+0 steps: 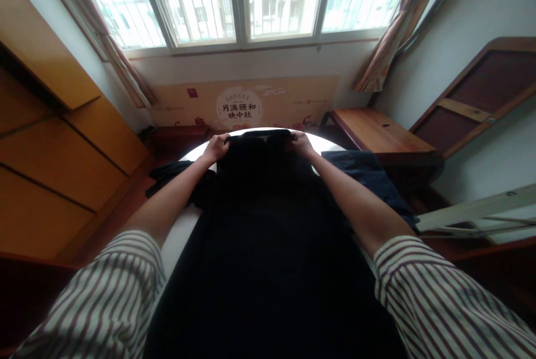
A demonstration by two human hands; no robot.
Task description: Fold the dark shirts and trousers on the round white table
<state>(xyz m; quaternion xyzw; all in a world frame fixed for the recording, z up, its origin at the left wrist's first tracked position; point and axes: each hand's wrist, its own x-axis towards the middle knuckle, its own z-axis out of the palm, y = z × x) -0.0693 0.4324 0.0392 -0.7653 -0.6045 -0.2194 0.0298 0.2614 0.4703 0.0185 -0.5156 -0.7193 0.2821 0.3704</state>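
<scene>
A long black garment (268,236) lies stretched over a round white table (180,236), reaching from the far edge toward me. Along its far end runs a band that looks like a waistband or collar; which one I cannot tell. My left hand (216,148) is closed on the garment's far left corner. At the opposite corner, my right hand (302,144) grips the cloth, its fingers partly lost against the dark fabric. Crumpled dark cloth (178,177) lies on the table beside my left forearm. Folded navy cloth (364,175) sits beyond my right forearm, hanging past the table's edge.
Wooden cabinets (62,180) stand on the left. Beyond the table are a barred window (238,1) and a printed banner (288,99) on the wall. To the right are a wooden desk (385,130), a leaning framed panel (473,91) and a pale slatted frame (481,208).
</scene>
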